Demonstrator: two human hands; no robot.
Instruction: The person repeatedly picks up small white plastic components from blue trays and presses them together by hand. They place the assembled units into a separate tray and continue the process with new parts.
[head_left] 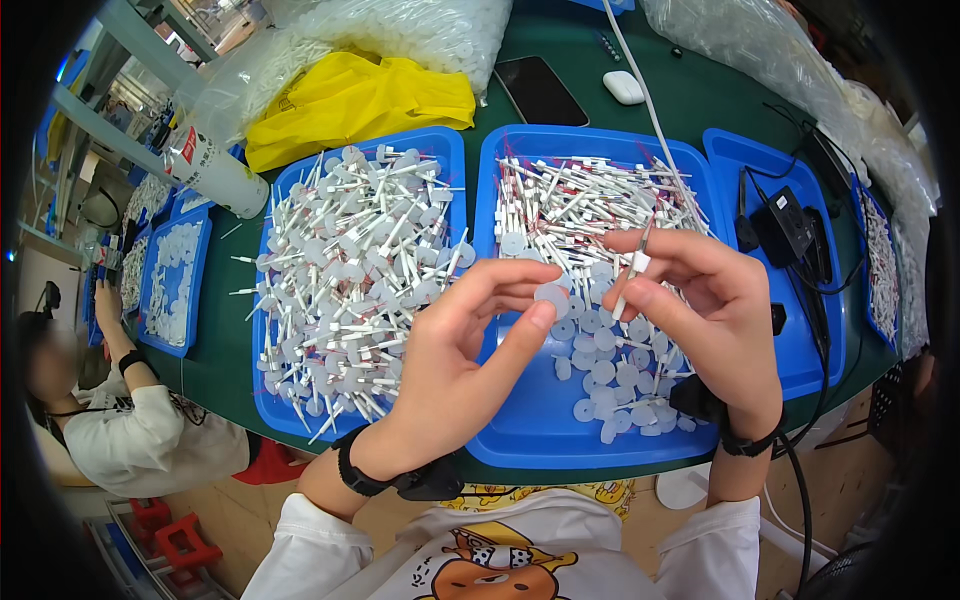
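Note:
My left hand (475,350) pinches a small translucent white disc (553,296) between thumb and index finger. Close beside it, my right hand (705,310) holds a thin white plastic stem (636,268) with a wider collar, between thumb and fingers. Disc and stem are apart. Both hands are above a blue tray (560,440) with white stems, some with reddish threads, at its far side and loose discs (610,375) nearer me. In the blue tray to the left (262,350) lies a heap of stems with discs on them (360,260).
At the back are a yellow plastic bag (360,105), a black phone (540,90) and a white earbud case (624,87). A white cable (650,110) crosses the middle tray. Another blue tray (790,370) on the right holds a black adapter (785,225). A person (140,420) sits at left.

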